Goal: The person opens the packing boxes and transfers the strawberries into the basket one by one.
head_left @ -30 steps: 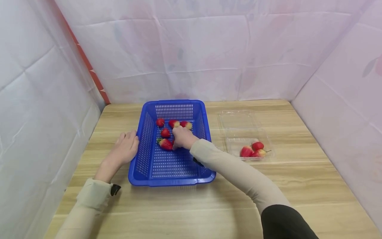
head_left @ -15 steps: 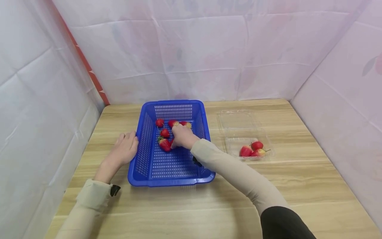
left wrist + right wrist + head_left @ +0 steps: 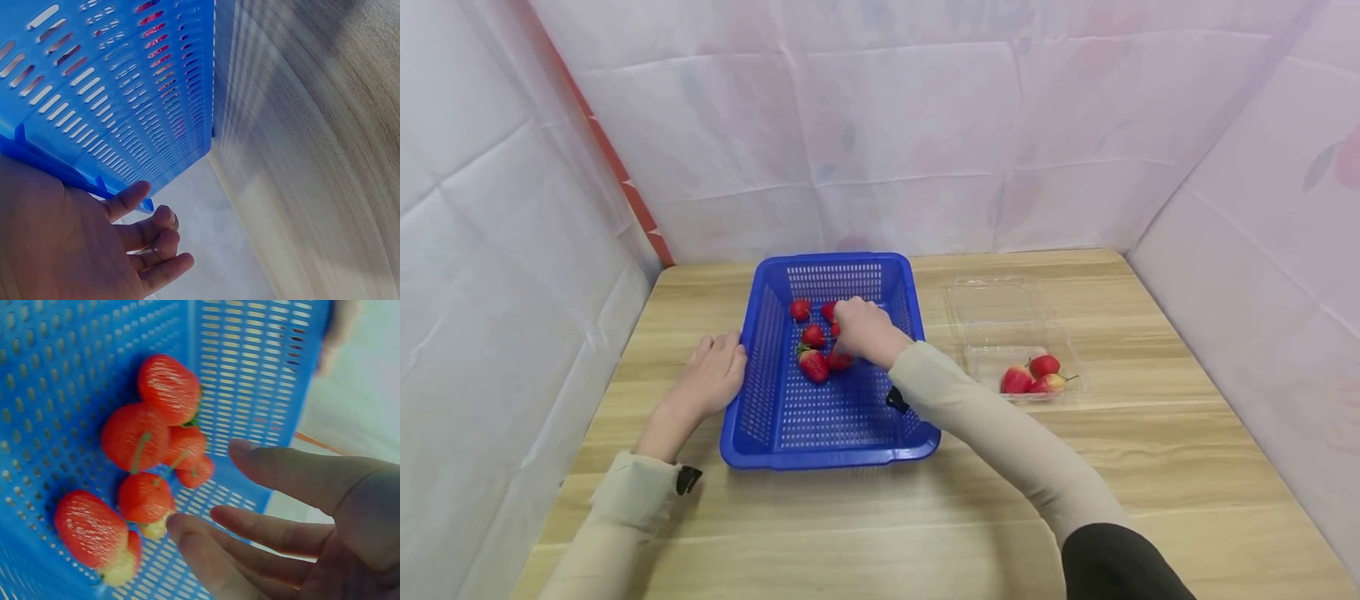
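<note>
Inside the blue plastic basket [image 3: 831,458] lie several strawberries, one with green leaves [image 3: 814,365] at the near side of the group. My right hand [image 3: 868,329] reaches in over the far right part of the group and hides some of it. In the right wrist view, its thumb and fingers are spread apart with nothing between them, close to a red-and-pale strawberry [image 3: 90,528] and a round red fruit with a green stem [image 3: 134,437]. At the basket's left rim rests my left hand [image 3: 715,375], its fingers loosely bent in the left wrist view.
A clear hinged plastic box [image 3: 996,302] lies unfolded to the right of the basket, with 3 red fruits [image 3: 1017,380] in its near half. The wooden table [image 3: 820,542] is bounded by pale cloth walls [image 3: 910,125] behind and at both sides.
My right hand has risen and shifted slightly away from me, uncovering a red fruit beside the leafy strawberry, which has turned a little. My left hand has stayed at the rim.
</note>
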Tool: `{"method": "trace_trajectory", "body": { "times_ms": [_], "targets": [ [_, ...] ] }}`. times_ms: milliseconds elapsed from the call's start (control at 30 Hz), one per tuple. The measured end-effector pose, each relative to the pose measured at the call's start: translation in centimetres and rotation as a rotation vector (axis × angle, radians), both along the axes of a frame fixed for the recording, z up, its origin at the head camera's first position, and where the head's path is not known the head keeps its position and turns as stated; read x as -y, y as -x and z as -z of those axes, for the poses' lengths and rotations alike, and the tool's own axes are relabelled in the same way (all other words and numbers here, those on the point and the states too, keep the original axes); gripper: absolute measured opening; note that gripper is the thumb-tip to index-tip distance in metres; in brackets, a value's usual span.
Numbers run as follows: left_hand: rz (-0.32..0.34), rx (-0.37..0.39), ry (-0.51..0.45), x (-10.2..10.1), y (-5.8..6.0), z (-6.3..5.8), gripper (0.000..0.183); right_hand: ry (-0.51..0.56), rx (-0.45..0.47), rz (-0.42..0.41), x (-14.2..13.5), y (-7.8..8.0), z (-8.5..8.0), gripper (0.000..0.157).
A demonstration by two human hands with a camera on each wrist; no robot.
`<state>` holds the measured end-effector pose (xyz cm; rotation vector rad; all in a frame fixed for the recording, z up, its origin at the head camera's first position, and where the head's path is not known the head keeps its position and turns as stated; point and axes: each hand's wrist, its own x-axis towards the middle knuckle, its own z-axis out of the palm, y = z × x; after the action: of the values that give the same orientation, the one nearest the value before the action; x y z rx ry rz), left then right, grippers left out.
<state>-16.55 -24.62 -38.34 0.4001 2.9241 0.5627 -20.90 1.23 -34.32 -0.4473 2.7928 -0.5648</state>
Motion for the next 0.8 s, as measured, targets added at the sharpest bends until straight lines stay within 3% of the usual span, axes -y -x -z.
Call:
{"method": "trace_trajectory", "body": {
  "times_ms": [533,800],
  "targets": [
    [0.004,-0.013,-0.001,0.3,0.2,0.5,0.046,0.061,-0.084,0.05,-3.9,-0.5,-3.4,0.007],
    [-0.003,-0.013,-0.002,0.4,-0.1,0.3,0.039,0.074,-0.136,0.088,-8.4,-0.8,-3.5,0.022]
  ]
}}
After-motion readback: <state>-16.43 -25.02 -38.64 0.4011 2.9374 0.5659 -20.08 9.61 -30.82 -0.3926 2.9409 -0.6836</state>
